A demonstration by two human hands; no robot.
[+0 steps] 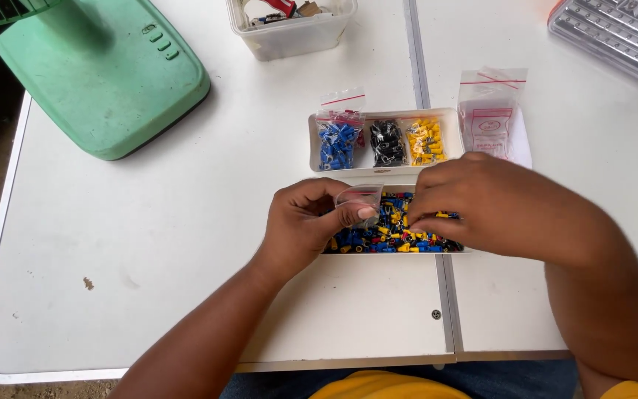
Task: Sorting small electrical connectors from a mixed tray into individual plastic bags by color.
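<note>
My left hand (306, 224) pinches a small clear zip bag (359, 196) over a white tray (393, 253) filled with mixed blue, yellow, black and red crimp connectors (378, 235). My right hand (474, 203) rests over the right half of that tray, its fingertips down among the connectors; whether it grips one is hidden. Just behind stands a second white tray (385, 140) holding a bag of blue connectors (337, 144), a bag of black ones (387, 142) and a bag of yellow ones (425, 140).
A stack of clear zip bags (490, 111) lies right of the back tray. A green fan base (105, 70) occupies the far left of the white table (149, 244). A clear plastic box (293, 26) sits at the back, a ribbed clear lid (618, 33) at far right.
</note>
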